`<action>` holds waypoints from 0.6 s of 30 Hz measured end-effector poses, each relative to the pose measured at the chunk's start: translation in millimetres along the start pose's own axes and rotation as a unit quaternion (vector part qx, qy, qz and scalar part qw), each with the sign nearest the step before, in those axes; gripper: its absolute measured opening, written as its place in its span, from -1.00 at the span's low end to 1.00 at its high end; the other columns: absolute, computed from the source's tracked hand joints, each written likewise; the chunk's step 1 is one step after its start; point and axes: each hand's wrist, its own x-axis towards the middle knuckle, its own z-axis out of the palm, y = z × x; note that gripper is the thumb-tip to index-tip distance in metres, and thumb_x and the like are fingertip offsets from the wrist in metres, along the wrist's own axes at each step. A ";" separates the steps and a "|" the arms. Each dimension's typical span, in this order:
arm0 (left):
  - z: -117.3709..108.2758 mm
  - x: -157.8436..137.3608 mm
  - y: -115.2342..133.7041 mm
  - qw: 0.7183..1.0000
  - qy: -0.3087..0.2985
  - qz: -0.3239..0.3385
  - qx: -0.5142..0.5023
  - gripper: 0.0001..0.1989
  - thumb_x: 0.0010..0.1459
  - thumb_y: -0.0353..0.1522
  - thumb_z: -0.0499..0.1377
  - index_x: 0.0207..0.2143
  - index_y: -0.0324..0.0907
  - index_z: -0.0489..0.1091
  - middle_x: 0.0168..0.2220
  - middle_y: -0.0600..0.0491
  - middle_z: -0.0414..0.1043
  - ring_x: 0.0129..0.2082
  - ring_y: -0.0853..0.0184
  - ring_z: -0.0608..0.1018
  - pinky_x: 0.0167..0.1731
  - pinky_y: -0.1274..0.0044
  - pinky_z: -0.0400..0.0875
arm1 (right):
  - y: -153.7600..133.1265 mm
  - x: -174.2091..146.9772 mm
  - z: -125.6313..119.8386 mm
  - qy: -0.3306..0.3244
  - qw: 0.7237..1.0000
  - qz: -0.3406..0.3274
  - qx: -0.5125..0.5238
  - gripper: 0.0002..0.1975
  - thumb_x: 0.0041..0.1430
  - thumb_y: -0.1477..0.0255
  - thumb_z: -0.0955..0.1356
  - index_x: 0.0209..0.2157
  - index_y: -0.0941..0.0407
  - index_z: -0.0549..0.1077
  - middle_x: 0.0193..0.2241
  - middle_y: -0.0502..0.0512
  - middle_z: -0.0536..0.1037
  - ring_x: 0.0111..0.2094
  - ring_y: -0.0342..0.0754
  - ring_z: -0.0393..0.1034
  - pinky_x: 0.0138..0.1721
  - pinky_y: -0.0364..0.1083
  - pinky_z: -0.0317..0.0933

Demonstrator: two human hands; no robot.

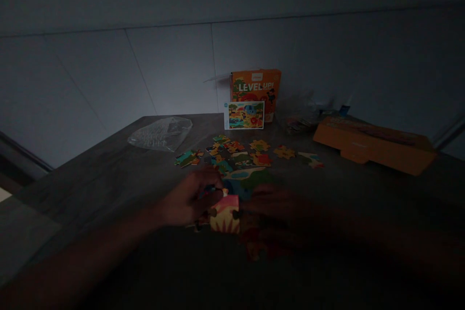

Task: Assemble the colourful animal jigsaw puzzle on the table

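Observation:
My left hand [194, 198] is closed, its thumb and fingers gripping a jigsaw puzzle piece [225, 215] with pink and yellow on it. Smeared and in deep shadow, my right hand [278, 203] is just right of that piece; its fingers do not show clearly. Beyond both hands lies a puzzle section [250, 177] printed in green and blue. Reddish puzzle pieces [257, 250] lie dimly below my right hand. Farther off, several loose puzzle pieces [241, 158] are scattered on the grey table [109, 174].
An orange puzzle box [256, 80] stands against the wall, with a picture card [245, 116] leaning on it. A clear plastic bag [162, 133] lies at the back left. To the right are another plastic bag [300, 118] and an orange box part [378, 147].

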 end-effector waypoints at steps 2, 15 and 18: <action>-4.6 1.6 -6.4 0.998 -0.044 0.030 0.013 -0.78 0.31 -0.36 0.06 -0.43 -0.20 0.32 -0.40 0.04 0.39 -0.33 0.31 0.44 -0.29 0.46 0.32 | 3.4 -0.3 -0.8 0.003 0.998 -0.022 -0.051 -0.53 0.39 0.25 0.33 0.21 0.20 0.40 0.02 0.29 0.54 0.08 0.09 0.37 0.07 0.06 0.31; -28.0 -4.9 -6.0 0.974 -0.193 0.067 0.095 -0.40 -0.03 -0.24 0.44 0.05 -0.14 0.36 0.07 -0.10 0.38 0.05 0.04 0.44 0.03 0.26 0.40 | 6.4 -2.9 -10.4 -0.064 0.988 0.032 -0.140 -0.42 0.36 0.06 0.32 0.25 0.10 0.37 0.32 0.30 0.26 0.31 0.23 0.15 0.26 0.28 0.08; -27.2 -4.6 -2.6 0.974 -0.192 0.076 0.094 -0.37 -0.07 -0.23 0.47 0.03 -0.14 0.36 0.07 -0.10 0.38 0.05 0.03 0.44 0.06 0.24 0.39 | 6.5 -1.9 -14.1 -0.102 0.984 0.040 -0.142 -0.34 0.31 0.03 0.34 0.32 0.06 0.29 0.35 0.30 0.19 0.33 0.29 0.09 0.28 0.33 0.02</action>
